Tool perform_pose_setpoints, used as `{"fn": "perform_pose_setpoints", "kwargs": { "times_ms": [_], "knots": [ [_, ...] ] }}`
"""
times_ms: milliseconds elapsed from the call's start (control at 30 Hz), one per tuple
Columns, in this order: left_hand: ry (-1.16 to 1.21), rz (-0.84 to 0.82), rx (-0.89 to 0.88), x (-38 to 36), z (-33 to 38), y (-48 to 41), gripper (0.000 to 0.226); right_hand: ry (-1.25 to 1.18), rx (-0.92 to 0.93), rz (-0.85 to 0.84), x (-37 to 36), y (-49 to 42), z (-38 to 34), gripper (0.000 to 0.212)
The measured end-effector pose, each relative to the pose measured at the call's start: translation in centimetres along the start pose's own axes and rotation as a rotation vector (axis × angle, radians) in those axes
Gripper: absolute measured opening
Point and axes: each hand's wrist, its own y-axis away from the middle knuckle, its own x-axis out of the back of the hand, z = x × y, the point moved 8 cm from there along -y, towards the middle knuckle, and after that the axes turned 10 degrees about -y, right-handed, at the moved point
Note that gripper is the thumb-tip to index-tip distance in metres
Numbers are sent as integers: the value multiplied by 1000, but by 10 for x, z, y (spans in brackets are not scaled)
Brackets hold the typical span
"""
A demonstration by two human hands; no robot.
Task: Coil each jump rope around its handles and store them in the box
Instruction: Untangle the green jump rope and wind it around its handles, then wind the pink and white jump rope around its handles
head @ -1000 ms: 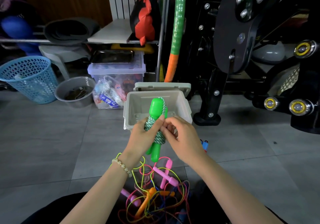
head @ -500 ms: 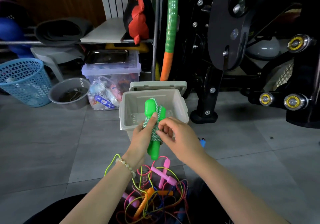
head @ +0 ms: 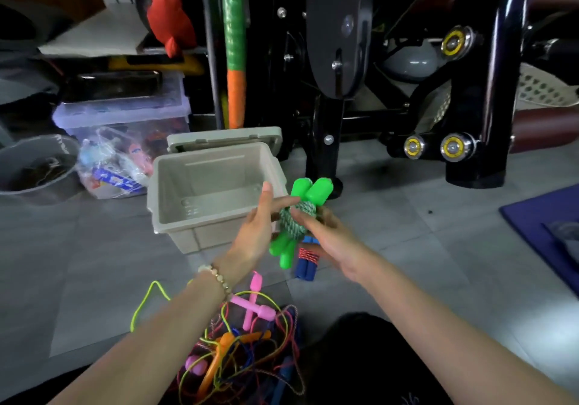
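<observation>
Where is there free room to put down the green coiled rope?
Inside the box, which looks bare. Also bare floor between blue coiled rope and blue mat. Crowded: the rope tangle before the knees.

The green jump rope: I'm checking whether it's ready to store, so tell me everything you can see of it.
The green jump rope has two glossy, plastic-looking bright green handles lying side by side, with green-and-white braided cord wound round their middle. It is tilted, tops up and right, held in the air beside the right wall of the open box. The right hand pinches the coil; the left hand touches it with straight fingers.
</observation>
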Motion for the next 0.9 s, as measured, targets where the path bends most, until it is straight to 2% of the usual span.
{"fn": "perform_pose_setpoints", "kwargs": {
  "times_ms": [167, 233, 333, 367, 433, 500, 567, 733, 900],
  "knots": [
    [29, -190, 46, -66, -20, -44, 61, -207, -121, 189, 80, -32, 31, 30],
    [44, -259, 77, -92, -32, -63, 60, -308, -187, 212, 107, -46, 50, 18],
    [50, -221, 128, -114, -69, -96, 52, -383, -251, 250, 147, -69, 79, 10],
    [-9, -178, 139, -116, -85, -107, 48, -372, -264, 268, 161, -76, 87, 12],
    [-338, -159, 95, -115, -115, -124, 45, -337, -277, 301, 187, -93, 102, 18],
    [-712, -184, -25, -113, -140, -141, 49, -323, -291, 323, 206, -109, 118, 20],
    [-898, -210, -118, -112, -163, -156, 52, -265, -324, 356, 222, -122, 141, 15],
    [-1144, -377, -118, -124, -229, -181, 57, -193, -355, 497, 247, -151, 199, 8],
    [-1197, -442, -61, -132, -268, -199, 58, -151, -314, 540, 240, -189, 236, 13]
  ]
}}
